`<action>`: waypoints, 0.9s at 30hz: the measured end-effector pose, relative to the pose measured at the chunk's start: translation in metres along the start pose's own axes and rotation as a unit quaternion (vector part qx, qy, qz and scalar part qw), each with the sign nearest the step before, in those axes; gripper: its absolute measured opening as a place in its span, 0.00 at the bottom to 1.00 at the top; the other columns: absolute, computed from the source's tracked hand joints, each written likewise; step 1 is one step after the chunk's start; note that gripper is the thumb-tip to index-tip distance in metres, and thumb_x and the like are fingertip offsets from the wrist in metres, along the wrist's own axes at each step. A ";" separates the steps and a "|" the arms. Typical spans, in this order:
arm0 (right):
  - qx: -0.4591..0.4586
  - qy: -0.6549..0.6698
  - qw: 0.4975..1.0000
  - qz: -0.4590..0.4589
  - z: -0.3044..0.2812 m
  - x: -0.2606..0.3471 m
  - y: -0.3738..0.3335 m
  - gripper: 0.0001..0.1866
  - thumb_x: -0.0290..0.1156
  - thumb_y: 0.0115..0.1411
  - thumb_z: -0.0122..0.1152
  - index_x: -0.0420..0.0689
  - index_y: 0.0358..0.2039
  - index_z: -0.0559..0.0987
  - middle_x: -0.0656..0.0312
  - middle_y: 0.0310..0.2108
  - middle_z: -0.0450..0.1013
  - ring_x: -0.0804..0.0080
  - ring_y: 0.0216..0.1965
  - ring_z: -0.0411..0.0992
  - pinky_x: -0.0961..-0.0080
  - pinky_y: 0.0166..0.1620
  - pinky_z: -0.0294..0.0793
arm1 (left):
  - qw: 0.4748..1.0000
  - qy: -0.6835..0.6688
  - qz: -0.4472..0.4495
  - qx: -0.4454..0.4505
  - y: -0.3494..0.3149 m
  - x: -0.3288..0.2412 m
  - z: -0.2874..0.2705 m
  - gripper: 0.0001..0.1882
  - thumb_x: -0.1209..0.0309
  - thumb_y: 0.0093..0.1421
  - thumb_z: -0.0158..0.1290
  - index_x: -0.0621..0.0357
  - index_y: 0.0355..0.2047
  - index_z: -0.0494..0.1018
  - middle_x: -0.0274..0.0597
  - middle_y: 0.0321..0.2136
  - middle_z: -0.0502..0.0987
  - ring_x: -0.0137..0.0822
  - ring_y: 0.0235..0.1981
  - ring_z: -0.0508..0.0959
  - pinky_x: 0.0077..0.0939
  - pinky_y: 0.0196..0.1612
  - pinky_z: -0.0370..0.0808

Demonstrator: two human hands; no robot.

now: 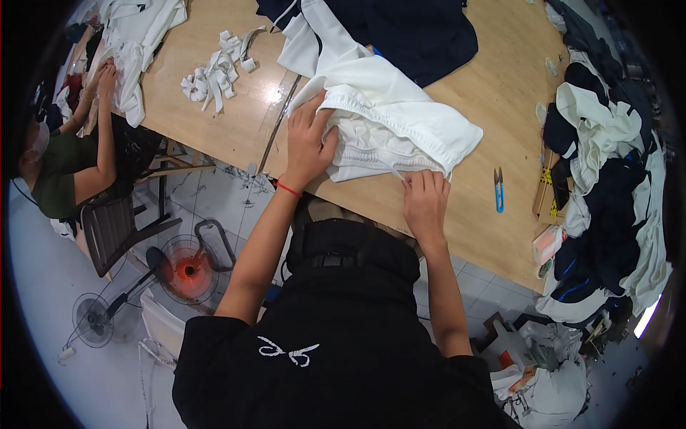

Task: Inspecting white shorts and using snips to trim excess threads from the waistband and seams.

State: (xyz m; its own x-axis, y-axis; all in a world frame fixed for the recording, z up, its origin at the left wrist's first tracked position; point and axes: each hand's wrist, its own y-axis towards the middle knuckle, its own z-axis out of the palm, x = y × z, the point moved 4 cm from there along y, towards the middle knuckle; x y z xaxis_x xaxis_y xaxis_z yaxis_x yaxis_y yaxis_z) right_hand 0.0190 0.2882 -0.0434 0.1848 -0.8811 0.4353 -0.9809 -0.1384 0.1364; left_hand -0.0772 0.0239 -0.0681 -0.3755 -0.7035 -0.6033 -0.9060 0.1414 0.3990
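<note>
Softly bunched near the wooden surface's (457,214) front edge: white garment (389,121), probably light, limp, best pinched along the elastic waistband. Left hand (309,139) spread flat, pressing down; right hand (425,196) closed, pinching the hem. Nearby: blue thread snips (498,189), white fabric scraps (218,68), dark cloth pile (607,186) crowding the right.

Wooden counter (214,107): white garment (389,118), navy cloth (414,32), white strips (214,71), blue snips (498,189), mixed garment heap (607,186).
</note>
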 end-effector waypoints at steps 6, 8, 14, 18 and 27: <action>0.050 -0.035 0.998 -0.013 -0.021 0.005 -0.008 0.03 0.24 0.67 0.66 0.41 0.39 0.79 0.58 0.36 0.77 0.61 0.42 0.74 0.62 0.48 0.70 | 1.000 -0.004 -0.001 0.001 -0.002 0.002 0.001 0.22 0.71 0.60 0.60 0.58 0.55 0.78 0.51 0.68 0.72 0.56 0.64 0.72 0.48 0.68 0.65; 0.115 0.278 0.927 0.226 -0.028 -0.015 -0.019 0.03 0.23 0.72 0.62 0.38 0.43 0.80 0.61 0.32 0.77 0.75 0.35 0.74 0.74 0.40 0.74 | 1.000 -0.006 -0.002 0.002 -0.002 0.003 0.003 0.22 0.71 0.60 0.60 0.58 0.56 0.78 0.51 0.67 0.72 0.56 0.64 0.72 0.48 0.68 0.65; 0.132 0.363 0.896 0.220 -0.094 -0.044 -0.028 0.10 0.21 0.73 0.60 0.37 0.52 0.84 0.65 0.30 0.75 0.83 0.29 0.71 0.82 0.33 0.72 | 1.000 -0.006 0.000 -0.004 0.001 0.003 0.003 0.22 0.71 0.60 0.60 0.57 0.56 0.78 0.50 0.67 0.73 0.55 0.64 0.72 0.48 0.68 0.65; 0.137 0.315 0.922 0.180 -0.136 -0.034 -0.022 0.10 0.20 0.71 0.62 0.37 0.49 0.86 0.63 0.28 0.76 0.81 0.26 0.71 0.80 0.31 0.72 | 0.999 -0.028 -0.019 -0.008 0.000 0.001 -0.003 0.21 0.72 0.58 0.63 0.57 0.53 0.81 0.50 0.67 0.73 0.54 0.64 0.72 0.47 0.68 0.64; 0.128 0.321 0.888 0.304 -0.151 -0.052 -0.055 0.08 0.19 0.72 0.61 0.33 0.48 0.85 0.63 0.30 0.77 0.83 0.26 0.74 0.83 0.27 0.74 | 0.613 -0.754 0.161 0.174 0.041 -0.221 -0.117 0.27 0.43 0.71 0.59 0.57 0.35 0.86 0.37 0.37 0.81 0.38 0.32 0.79 0.34 0.43 0.69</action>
State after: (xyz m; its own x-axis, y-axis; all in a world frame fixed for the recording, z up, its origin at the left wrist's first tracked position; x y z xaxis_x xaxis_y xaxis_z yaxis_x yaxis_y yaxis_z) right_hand 0.0723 0.4097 0.0610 -0.4685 -0.4001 0.7876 -0.8772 0.1051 -0.4684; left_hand -0.0087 0.1033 0.1625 -0.0621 0.8058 -0.5890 -0.6250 0.4287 0.6524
